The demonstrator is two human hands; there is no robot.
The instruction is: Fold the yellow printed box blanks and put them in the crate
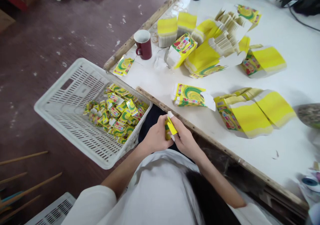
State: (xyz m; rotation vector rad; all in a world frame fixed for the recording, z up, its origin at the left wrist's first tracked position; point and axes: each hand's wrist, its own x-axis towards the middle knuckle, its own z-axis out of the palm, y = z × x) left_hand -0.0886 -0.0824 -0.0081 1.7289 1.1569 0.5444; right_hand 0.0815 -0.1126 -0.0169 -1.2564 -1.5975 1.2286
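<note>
Carton (172,127), small and yellow, sat just right of the white basket (82,91), pinched between the fingers of the left hand (156,135) and the right hand (185,138), neither hand nearer. Its visible strip pointed forward, far end leaning toward the basket's side; fingers hid the full long axis.

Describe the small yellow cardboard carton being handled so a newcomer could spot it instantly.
Find the large white wood-edged table, then the white slatted plastic basket beside it. Right of the basket, by the table's edge, the left hand and right hand meet around the small yellow carton. Only it is held; other yellow cartons lie in the basket or on the table.
</note>
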